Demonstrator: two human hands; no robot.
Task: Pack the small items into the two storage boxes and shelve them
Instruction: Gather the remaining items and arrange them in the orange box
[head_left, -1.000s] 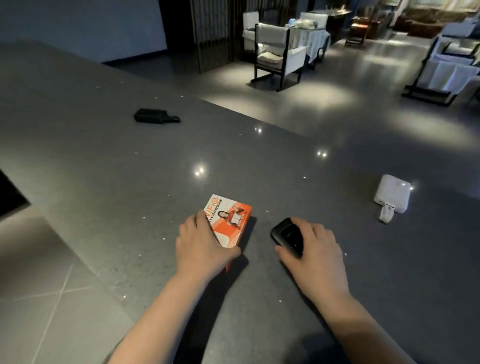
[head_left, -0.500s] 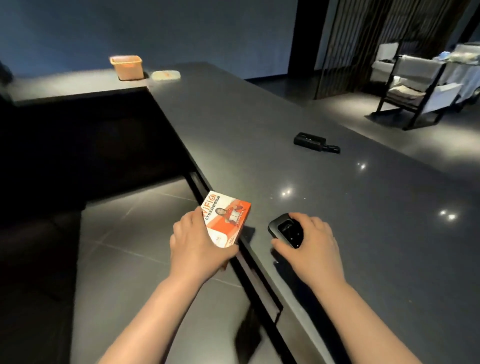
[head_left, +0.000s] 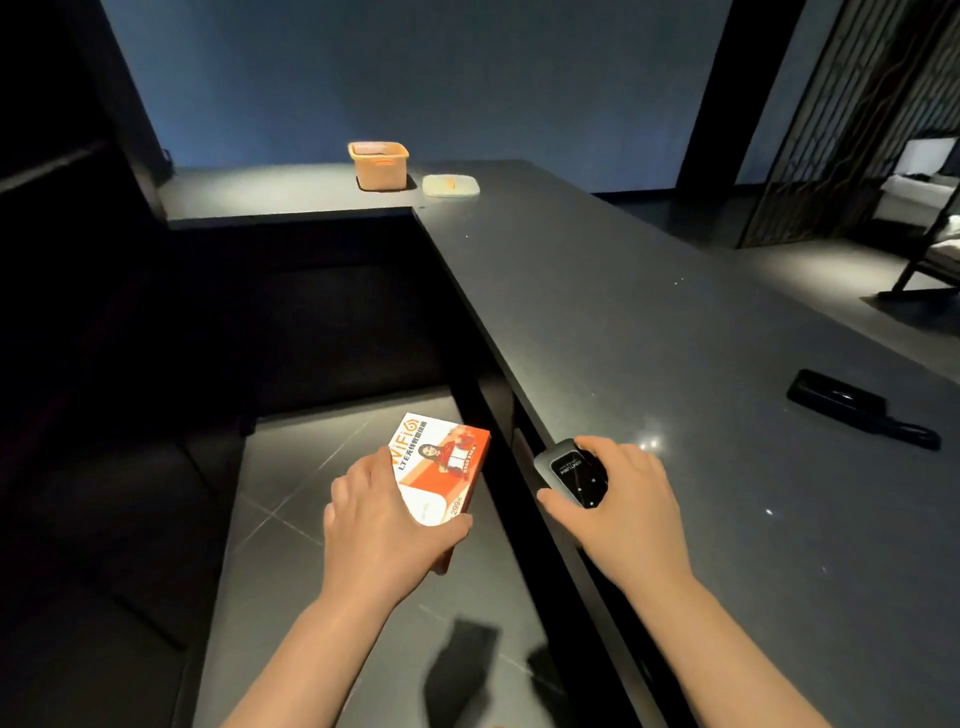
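Nearest, two bare forearms reach forward from the bottom edge. The left hand (head_left: 382, 525) holds an orange-and-white carton (head_left: 441, 470) out over the tiled floor (head_left: 291, 499), off the table's edge; its grip is closed round the carton's near end, thumb along the right side and fingers curled over the left. The carton's printing reads "WiFi 6" in orange, then "LTE" followed by Chinese characters, with a picture of a person on the orange part and "299" near the lower corner. The right hand (head_left: 626, 512) holds a small dark handheld device (head_left: 574, 470) just above the near edge of the dark table (head_left: 649, 322); its grip wraps the device from the right, thumb under the near end and fingers over the far side. The device's glossy face carries a line of pale lettering too small to read and a few light dots.

Further right on the table lies a flat black case with a wrist loop (head_left: 857, 405), well apart from both hands. The table runs away to a corner and turns left. At that far corner stands an open orange storage box (head_left: 378, 166), with something pale inside that cannot be made out. Just beside it on the right lies a flat pale lid (head_left: 451, 185) with a small orange mark on top.
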